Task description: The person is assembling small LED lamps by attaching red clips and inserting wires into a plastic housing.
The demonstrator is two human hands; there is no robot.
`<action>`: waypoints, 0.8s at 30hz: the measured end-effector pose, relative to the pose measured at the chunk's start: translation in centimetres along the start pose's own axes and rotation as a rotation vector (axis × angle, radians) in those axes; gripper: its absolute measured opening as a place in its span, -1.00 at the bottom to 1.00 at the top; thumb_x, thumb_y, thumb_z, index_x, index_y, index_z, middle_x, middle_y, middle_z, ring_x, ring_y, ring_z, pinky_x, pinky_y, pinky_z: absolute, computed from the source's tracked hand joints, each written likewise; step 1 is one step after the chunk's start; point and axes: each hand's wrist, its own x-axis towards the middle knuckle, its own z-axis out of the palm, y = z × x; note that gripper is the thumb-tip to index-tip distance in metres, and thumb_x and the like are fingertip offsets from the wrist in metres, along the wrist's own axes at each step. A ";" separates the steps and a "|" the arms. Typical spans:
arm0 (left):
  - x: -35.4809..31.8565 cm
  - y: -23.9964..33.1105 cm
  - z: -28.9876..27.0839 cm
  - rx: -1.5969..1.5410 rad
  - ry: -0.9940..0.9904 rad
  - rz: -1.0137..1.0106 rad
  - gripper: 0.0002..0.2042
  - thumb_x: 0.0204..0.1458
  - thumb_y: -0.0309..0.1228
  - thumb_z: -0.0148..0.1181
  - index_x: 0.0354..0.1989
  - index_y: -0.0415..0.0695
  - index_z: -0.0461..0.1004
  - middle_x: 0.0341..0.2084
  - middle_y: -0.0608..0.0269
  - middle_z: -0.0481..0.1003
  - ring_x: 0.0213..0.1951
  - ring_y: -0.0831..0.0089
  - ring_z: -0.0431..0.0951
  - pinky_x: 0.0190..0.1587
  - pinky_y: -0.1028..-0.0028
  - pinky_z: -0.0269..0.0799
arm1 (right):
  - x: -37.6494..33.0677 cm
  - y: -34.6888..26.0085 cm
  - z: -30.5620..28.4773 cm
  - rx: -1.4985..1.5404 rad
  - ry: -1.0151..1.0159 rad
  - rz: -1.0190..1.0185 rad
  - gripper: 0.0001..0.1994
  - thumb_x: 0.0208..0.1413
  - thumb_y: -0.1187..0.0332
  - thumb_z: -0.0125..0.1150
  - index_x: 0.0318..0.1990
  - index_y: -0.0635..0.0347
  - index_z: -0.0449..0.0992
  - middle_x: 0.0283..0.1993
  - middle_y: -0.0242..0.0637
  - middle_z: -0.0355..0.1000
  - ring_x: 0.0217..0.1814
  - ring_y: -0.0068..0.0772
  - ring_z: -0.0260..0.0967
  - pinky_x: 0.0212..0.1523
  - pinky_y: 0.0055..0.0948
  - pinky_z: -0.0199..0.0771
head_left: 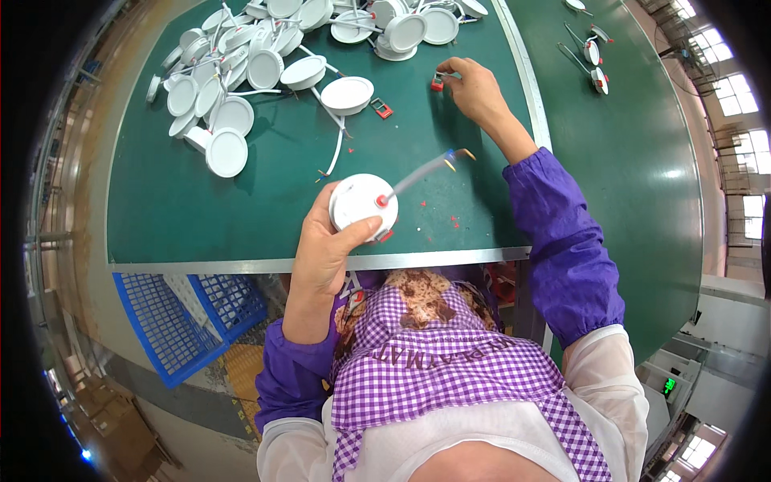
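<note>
Head view. The left hand (pixel 325 249) is clamped around a round white lamp housing (pixel 363 205), thumb across its near rim, holding it back side up just above the near edge of the green bench (pixel 201 217). A grey lead (pixel 422 173) with bare coloured ends rises from a red fitting in the housing's centre and points away to the right; it looks blurred. The right hand (pixel 475 90) reaches well forward, its fingertips drawn together on a small red spring clip (pixel 438 81) that lies on the bench; whether the clip is lifted cannot be told. A second red clip (pixel 382 108) lies near, beside a loose housing (pixel 347 95). A heap of white housings (pixel 233 72) with trailing leads fills the far left of the bench.

To do the pick well, the clip is best pinched by its sides so that its spring end stays free, while the left hand keeps the housing level and its lead clear of the rim where a red clip (pixel 385 235) already shows. A loose pinch risks the clip skating across the smooth surface.

Below the bench edge stands a blue crate (pixel 173 321).
</note>
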 end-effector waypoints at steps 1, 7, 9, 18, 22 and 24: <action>0.1 -0.3 -0.1 0.044 0.012 0.046 -0.56 -0.04 -0.61 0.22 0.06 -0.24 0.27 -0.13 0.14 0.48 -0.09 0.34 0.54 -0.15 0.37 0.57 | 0.2 0.2 -0.1 -0.085 -0.007 -0.011 -0.77 0.08 0.44 0.16 -0.09 0.18 0.51 -0.07 -0.05 0.42 -0.05 0.00 0.41 -0.03 -0.20 0.42; 0.2 -0.8 1.0 0.013 0.011 0.075 -0.59 -0.01 -0.61 0.20 0.04 -0.27 0.27 -0.12 0.12 0.47 -0.10 0.37 0.54 -0.12 0.38 0.57 | 1.7 0.8 0.4 -0.272 -0.157 0.003 -0.68 0.03 0.32 0.30 -0.07 0.20 0.45 -0.10 -0.04 0.44 -0.01 0.00 0.40 -0.03 -0.19 0.41; 0.1 -0.9 1.2 -0.027 0.011 0.047 -0.58 0.00 -0.61 0.18 0.06 -0.26 0.25 -0.11 0.08 0.46 -0.09 0.32 0.54 -0.10 0.32 0.59 | 1.5 0.9 0.1 -0.237 -0.157 0.020 -0.68 0.01 0.31 0.31 -0.10 0.22 0.44 -0.13 -0.03 0.45 -0.04 0.01 0.41 -0.05 -0.19 0.42; 0.5 -0.9 0.8 0.136 0.049 0.100 -0.68 0.01 -0.57 0.24 -0.04 -0.21 0.39 -0.27 0.25 0.54 -0.33 0.59 0.52 -0.46 0.63 0.32 | -5.6 -3.9 -1.2 0.475 -0.123 0.193 -0.81 0.06 0.46 0.24 -0.18 0.31 0.47 -0.43 -0.16 0.52 -0.44 -0.41 0.50 -0.42 -0.44 0.49; 0.4 -1.2 1.1 0.122 0.084 0.111 -0.70 0.01 -0.57 0.24 -0.05 -0.21 0.40 -0.28 0.27 0.54 -0.33 0.60 0.53 -0.44 0.64 0.34 | -9.8 -8.8 -2.5 0.697 -0.113 0.096 -0.88 0.03 0.48 0.26 -0.27 0.28 0.55 -0.43 -0.17 0.51 -0.44 -0.44 0.50 -0.42 -0.46 0.47; 0.8 -1.3 1.6 0.020 0.129 0.176 -0.70 0.02 -0.56 0.24 -0.05 -0.20 0.40 -0.30 0.28 0.54 -0.34 0.61 0.52 -0.42 0.65 0.33 | -11.8 -10.0 -2.2 0.568 -0.044 0.004 -0.89 0.01 0.49 0.27 -0.28 0.28 0.55 -0.42 -0.17 0.50 -0.43 -0.40 0.49 -0.41 -0.44 0.46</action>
